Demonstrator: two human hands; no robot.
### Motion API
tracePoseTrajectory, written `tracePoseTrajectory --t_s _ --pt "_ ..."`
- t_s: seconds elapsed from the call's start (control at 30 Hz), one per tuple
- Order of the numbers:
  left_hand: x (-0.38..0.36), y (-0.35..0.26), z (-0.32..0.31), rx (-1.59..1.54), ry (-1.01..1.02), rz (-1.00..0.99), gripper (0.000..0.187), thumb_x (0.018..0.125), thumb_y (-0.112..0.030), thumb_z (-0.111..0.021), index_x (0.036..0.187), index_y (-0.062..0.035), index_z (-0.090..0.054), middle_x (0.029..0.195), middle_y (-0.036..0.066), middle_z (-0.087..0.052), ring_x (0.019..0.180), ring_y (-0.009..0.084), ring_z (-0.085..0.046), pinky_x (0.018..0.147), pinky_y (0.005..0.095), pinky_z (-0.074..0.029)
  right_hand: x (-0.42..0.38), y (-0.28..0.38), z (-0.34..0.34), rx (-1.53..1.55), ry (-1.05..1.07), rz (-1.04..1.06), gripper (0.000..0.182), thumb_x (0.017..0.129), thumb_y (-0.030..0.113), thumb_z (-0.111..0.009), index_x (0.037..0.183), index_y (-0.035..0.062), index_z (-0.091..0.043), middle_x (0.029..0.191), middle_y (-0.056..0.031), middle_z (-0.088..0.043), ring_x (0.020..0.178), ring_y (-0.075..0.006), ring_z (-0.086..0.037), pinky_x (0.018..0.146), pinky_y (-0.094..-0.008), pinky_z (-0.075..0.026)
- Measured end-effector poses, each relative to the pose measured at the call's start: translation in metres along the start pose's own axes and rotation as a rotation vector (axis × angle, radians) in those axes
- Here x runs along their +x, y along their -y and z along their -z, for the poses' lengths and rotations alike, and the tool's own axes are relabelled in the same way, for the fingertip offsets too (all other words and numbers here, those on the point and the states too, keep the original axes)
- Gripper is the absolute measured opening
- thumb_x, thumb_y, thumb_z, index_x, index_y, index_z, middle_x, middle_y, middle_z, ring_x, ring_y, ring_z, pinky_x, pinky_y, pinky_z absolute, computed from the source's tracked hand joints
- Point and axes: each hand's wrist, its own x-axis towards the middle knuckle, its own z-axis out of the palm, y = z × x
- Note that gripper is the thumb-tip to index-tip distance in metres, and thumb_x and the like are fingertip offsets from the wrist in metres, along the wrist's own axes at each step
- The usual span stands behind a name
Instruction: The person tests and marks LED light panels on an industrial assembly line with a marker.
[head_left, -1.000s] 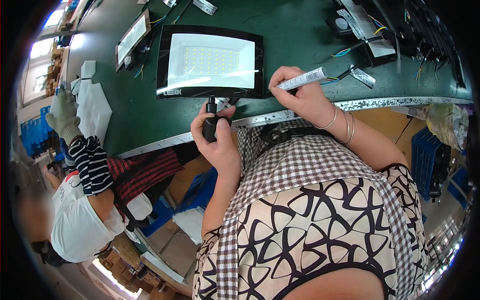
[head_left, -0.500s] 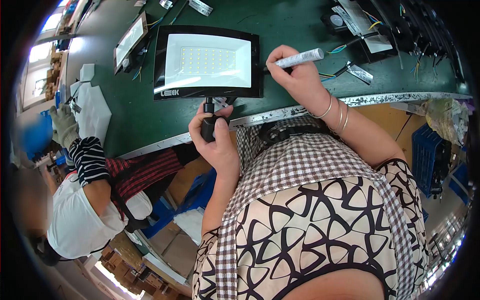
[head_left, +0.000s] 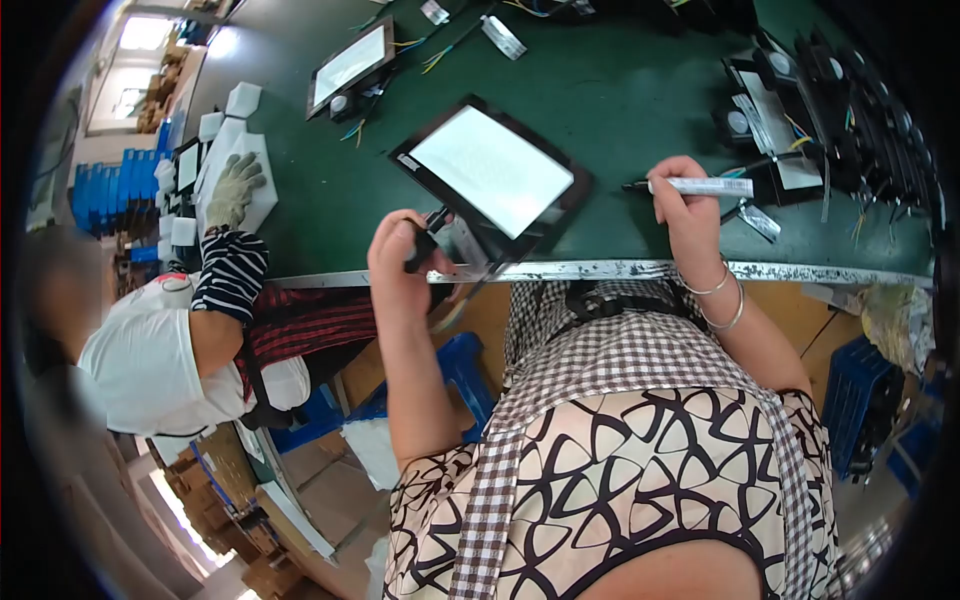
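Observation:
A black-framed LED floodlight (head_left: 493,172) is tilted over the green table, its pale panel facing up. My left hand (head_left: 398,250) is closed around the black sensor piece (head_left: 428,240) at the floodlight's near left side. Beside those fingers, a metallic strip or label and a cable show, partly blurred. To the right, my right hand (head_left: 685,205) grips a white-barrelled marker pen (head_left: 715,187), its dark tip pointing left. The pen tip is apart from the floodlight.
Another floodlight (head_left: 350,68) lies at the back left. Several dark floodlights with wires crowd the right, near a silver label (head_left: 760,222). A co-worker's gloved hand (head_left: 236,190) rests by white foam (head_left: 262,175) at left. The table's worn metal edge (head_left: 600,270) runs before me.
The floodlight has turned clockwise and its panel is tilted differently. My right hand, with the marker pen, has drawn away from it to the right. The whole view has shifted too.

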Motion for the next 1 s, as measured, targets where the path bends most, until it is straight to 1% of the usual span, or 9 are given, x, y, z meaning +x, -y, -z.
tracePoseTrajectory --t_s 0.1,0.13,0.23,0.27,0.37,0.57,0.67,0.87,1.0 --pt "0.016 -0.01 0.035 -0.143 0.003 0.05 0.031 0.09 -0.032 -0.049 0.096 -0.0021 -0.054 0.092 0.018 -0.06 0.052 0.0175 -0.051 0.049 0.0326 -0.049 -0.002 0.0 0.001 0.024 0.015 -0.035 0.003 0.086 0.005 -0.058 0.087 0.0032 -0.055 0.066 0.0044 -0.049 0.053 -0.0003 -0.04 0.046 -0.0164 -0.03" --pt "0.021 -0.009 0.05 -0.216 0.082 0.051 0.035 0.093 -0.035 -0.048 0.104 -0.0022 -0.054 0.098 0.015 -0.061 0.066 0.0186 -0.057 0.06 0.0322 -0.052 -0.002 0.002 0.0 0.026 0.016 -0.042 0.003 0.087 0.005 -0.057 0.088 0.0032 -0.055 0.067 0.0045 -0.049 0.053 -0.0004 -0.04 0.046 -0.0163 -0.03" --pt "0.032 0.018 0.038 -0.405 -0.139 -0.006 0.03 0.094 -0.032 -0.051 0.11 -0.0072 -0.053 0.095 0.01 -0.061 0.074 0.0165 -0.056 0.069 0.0303 -0.05 -0.002 0.003 -0.003 0.001 0.02 -0.059 0.001 0.087 0.003 -0.055 0.088 0.0034 -0.054 0.067 0.0038 -0.047 0.053 -0.0011 -0.039 0.047 -0.0168 -0.03" --pt "0.03 0.019 0.023 -0.271 -0.232 -0.093 0.03 0.094 -0.033 -0.052 0.112 -0.0089 -0.053 0.099 0.01 -0.061 0.085 0.0156 -0.056 0.077 0.0286 -0.047 -0.002 0.001 -0.002 -0.004 0.025 -0.052 0.001 0.087 0.003 -0.056 0.088 0.0035 -0.054 0.067 0.0041 -0.047 0.054 -0.0008 -0.039 0.047 -0.0167 -0.03" --pt "0.05 0.049 0.052 -0.355 -0.258 -0.08 0.03 0.093 -0.031 -0.055 0.109 -0.0073 -0.053 0.101 0.012 -0.062 0.091 0.0192 -0.059 0.078 0.0314 -0.048 -0.003 -0.002 -0.001 -0.022 0.032 -0.052 0.003 0.087 0.005 -0.057 0.088 0.0036 -0.055 0.068 0.0048 -0.048 0.055 -0.0003 -0.039 0.047 -0.0166 -0.03" --pt "0.052 0.039 0.035 -0.45 -0.237 -0.076 0.025 0.092 -0.028 -0.055 0.103 -0.0058 -0.052 0.104 0.017 -0.062 0.095 0.0227 -0.06 0.083 0.035 -0.05 -0.002 -0.002 -0.002 -0.055 0.043 -0.062 0.003 0.086 0.004 -0.057 0.088 0.0039 -0.055 0.068 0.005 -0.048 0.056 -0.0004 -0.039 0.047 -0.0166 -0.03" --pt "0.051 0.038 0.036 -0.397 -0.197 -0.068 0.024 0.092 -0.031 -0.055 0.102 -0.0082 -0.053 0.104 0.015 -0.062 0.1 0.0222 -0.058 0.088 0.0364 -0.047 -0.004 -0.002 -0.003 -0.064 0.043 -0.067 0.003 0.086 0.003 -0.057 0.087 0.0038 -0.055 0.069 0.0048 -0.049 0.057 -0.0004 -0.04 0.048 -0.0166 -0.031" --pt "0.051 0.036 0.033 -0.362 -0.247 -0.106 0.03 0.092 -0.036 -0.056 0.101 -0.0073 -0.053 0.103 0.018 -0.061 0.098 0.024 -0.059 0.089 0.0361 -0.048 -0.003 -0.005 -0.003 -0.085 0.062 -0.05 0.003 0.086 0.003 -0.057 0.087 0.0036 -0.055 0.071 0.0046 -0.05 0.059 -0.0008 -0.04 0.05 -0.0171 -0.031" --pt "0.065 0.021 0.036 -0.444 -0.191 0.002 0.031 0.092 -0.034 -0.056 0.101 -0.0055 -0.052 0.1 0.018 -0.062 0.094 0.0254 -0.06 0.085 0.037 -0.05 -0.003 -0.005 -0.003 -0.092 0.06 -0.05 0.003 0.086 0.003 -0.057 0.087 0.0035 -0.055 0.07 0.0045 -0.049 0.059 -0.0009 -0.04 0.05 -0.0172 -0.032"
